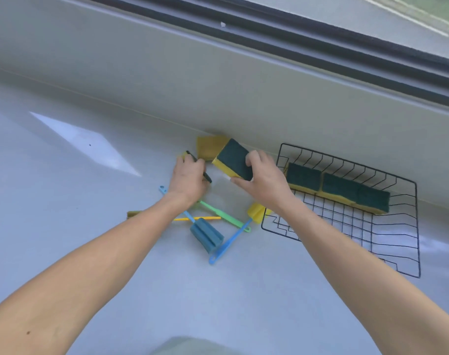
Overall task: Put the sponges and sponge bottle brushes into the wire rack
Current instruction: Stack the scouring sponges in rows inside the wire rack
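A black wire rack (407,252) sits on the right against the wall, with three yellow-and-green sponges (338,187) lined along its back. My right hand (264,180) grips another yellow-and-green sponge (232,157), tilted and lifted just left of the rack. My left hand (190,178) is closed on a thin sponge (192,158), mostly hidden under it. One more yellow sponge (208,147) lies by the wall. Several sponge bottle brushes lie below my hands: a blue-headed one (206,235), a green-handled one (223,216), a yellow-headed one with a blue handle (256,211) and a yellow handle (198,218).
The pale glossy counter (116,252) stretches left and toward me. A low wall (167,85) rises behind the sponges, with a dark window frame (320,47) above it. A bright light patch lies on the counter at the left.
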